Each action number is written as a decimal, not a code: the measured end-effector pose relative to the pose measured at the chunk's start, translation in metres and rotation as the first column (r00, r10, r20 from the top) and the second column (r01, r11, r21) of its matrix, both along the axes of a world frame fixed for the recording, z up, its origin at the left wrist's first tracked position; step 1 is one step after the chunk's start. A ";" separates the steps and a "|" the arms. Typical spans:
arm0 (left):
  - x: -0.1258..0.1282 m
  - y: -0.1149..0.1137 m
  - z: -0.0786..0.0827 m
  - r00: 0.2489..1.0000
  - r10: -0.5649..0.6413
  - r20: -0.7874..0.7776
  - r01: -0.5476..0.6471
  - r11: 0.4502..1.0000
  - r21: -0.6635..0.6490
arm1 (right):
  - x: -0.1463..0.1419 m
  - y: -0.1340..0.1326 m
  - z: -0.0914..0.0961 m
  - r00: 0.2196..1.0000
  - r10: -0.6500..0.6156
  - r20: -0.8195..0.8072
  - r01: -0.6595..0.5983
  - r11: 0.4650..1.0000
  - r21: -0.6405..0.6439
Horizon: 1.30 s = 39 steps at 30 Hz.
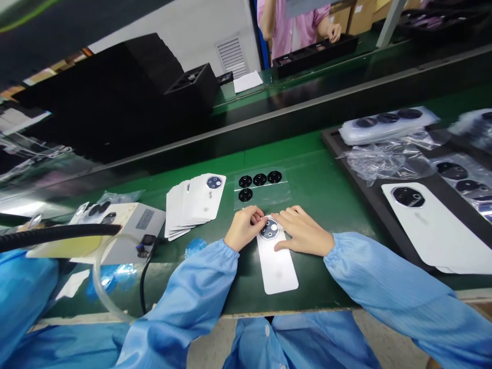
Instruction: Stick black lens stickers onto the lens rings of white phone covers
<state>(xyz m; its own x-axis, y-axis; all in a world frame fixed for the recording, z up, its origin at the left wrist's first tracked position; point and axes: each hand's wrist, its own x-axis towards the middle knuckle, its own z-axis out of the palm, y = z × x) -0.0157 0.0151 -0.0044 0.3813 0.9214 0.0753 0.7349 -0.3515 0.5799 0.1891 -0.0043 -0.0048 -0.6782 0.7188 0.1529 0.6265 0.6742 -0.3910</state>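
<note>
1. Head view: a white panel [279, 271] lies flat on the green bench [315, 169], near its front edge, with a dark octagonal disc [269, 229] at its upper end.
2. The left hand [248, 225] is curled at the disc's left side, thumb and forefinger drawn together; whether anything thin sits between them is too small to tell.
3. The right hand [303, 233] is spread, its fingers reaching to the disc's upper right edge and its thumb apart, over the panel.
4. Just beyond the hands, a clear sheet [269, 197] carries four black discs [260, 179], three in a row and one below the leftmost.
5. To the left, a fanned stack of white panels [179, 205] lies near a white box [142, 225]; a black hose [57, 236] passes in front of the box.
6. A scrap of blue film [195, 247] rests between the stack and the left sleeve.
7. On the right, a dark tray [369, 205] bears more white panels [438, 225], crumpled clear plastic [380, 159] and a wrapped pack of dark discs [388, 125].
8. Across the bench, a person in pink [295, 25] has a hand above a long black holder [317, 51].
</note>
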 end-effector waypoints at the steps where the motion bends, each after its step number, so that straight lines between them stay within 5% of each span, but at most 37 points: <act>1: 0.000 0.000 0.001 1.000 -0.009 -0.003 0.009 1.000 -0.003 | 0.000 0.000 0.000 1.000 0.000 0.001 0.000 1.000 0.003; 17: 0.005 0.003 0.006 0.976 -0.126 -0.175 0.131 0.991 0.016 | -0.001 -0.001 0.000 1.000 -0.005 0.026 0.004 0.999 0.033; 30: 0.013 -0.027 0.005 0.912 -0.065 -0.405 0.138 0.978 0.154 | -0.002 -0.001 0.006 0.997 0.006 0.083 -0.008 1.000 0.026; 39: 0.007 -0.064 0.009 0.943 -0.076 -0.325 0.149 0.967 0.205 | -0.002 -0.002 0.008 0.996 0.011 0.091 -0.011 1.000 -0.003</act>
